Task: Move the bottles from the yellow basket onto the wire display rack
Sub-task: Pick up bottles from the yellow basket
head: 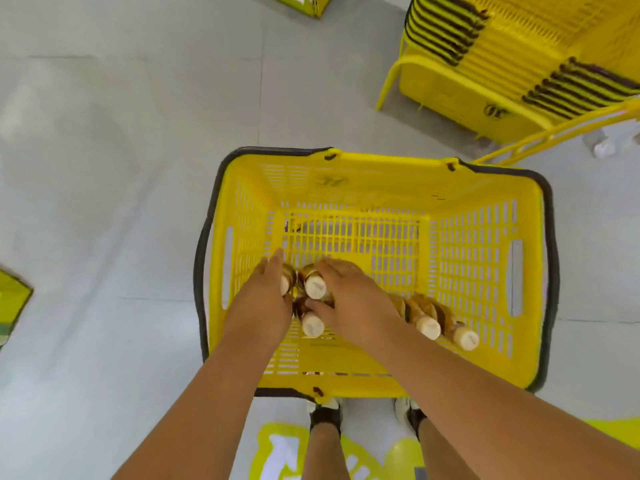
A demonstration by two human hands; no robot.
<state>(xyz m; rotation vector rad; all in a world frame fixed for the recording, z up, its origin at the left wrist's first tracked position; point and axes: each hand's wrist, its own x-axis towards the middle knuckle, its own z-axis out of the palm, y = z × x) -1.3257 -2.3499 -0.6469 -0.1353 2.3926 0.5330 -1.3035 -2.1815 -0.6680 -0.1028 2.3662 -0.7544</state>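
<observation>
- Both hands reach into the yellow basket [485, 188]: left hand [266, 292] grips one white-capped bottle [286, 283], right hand [349, 292] holds another [314, 287].
- Third bottle [312, 323] stands between the wrists; two more [446, 329] lean at the near wall.

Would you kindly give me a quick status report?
Left hand and right hand gripping bottles inside yellow basket. Two bottles lie untouched. Nothing blocking.

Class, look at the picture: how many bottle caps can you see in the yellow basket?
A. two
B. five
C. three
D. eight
B: three caps cluster between the left hand and right hand, and two more lie to the right, all inside the basket.
</observation>
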